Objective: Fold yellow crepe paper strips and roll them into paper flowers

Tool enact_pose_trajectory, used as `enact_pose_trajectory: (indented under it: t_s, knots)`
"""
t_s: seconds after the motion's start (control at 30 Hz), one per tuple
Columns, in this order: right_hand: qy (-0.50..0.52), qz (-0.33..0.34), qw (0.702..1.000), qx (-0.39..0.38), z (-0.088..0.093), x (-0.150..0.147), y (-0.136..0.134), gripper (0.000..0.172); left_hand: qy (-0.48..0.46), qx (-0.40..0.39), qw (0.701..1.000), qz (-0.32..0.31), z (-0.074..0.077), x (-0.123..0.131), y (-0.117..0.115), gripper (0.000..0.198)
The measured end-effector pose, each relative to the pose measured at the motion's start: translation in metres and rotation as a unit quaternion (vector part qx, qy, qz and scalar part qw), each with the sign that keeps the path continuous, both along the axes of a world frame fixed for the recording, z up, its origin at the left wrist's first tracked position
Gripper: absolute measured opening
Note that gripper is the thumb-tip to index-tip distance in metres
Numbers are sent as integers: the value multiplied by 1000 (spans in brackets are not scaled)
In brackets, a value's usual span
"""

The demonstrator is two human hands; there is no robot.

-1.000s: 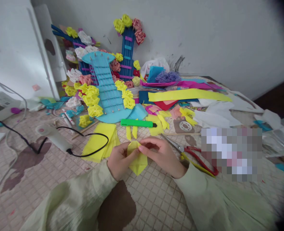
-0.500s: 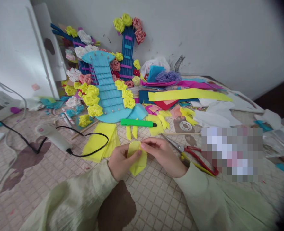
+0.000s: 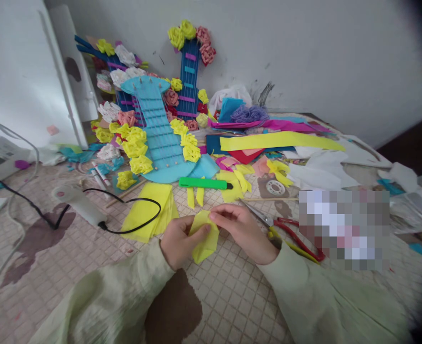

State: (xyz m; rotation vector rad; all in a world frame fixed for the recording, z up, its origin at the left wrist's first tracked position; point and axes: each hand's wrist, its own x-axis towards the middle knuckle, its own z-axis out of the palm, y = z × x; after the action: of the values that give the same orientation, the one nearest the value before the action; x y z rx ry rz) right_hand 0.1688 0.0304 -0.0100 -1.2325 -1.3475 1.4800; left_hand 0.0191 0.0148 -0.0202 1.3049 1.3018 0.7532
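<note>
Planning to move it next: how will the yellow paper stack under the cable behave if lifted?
The yellow paper stack is probably light and floppy, since its layers look thin. They may slip apart, as their edges fan out. The black cable lying across it could drag along.

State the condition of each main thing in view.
Left hand: gripping the sheet
Right hand: pinching the sheet's edge
Sheet: partly folded, held
Cord: looped
Yellow stack: fanned, beneath cord
Corded tool: lying down, power unclear
Green cutter: lying flat
Scissors: blades look closed
Light-blue board: strung
</note>
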Motion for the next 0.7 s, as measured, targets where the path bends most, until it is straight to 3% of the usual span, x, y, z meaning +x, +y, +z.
enact_pose_trajectory:
  t_s: [0.7]
  knots:
    - [-104, 18, 991, 78, -1, 4, 3, 15, 28, 0, 1000, 11, 2, -1, 4, 29]
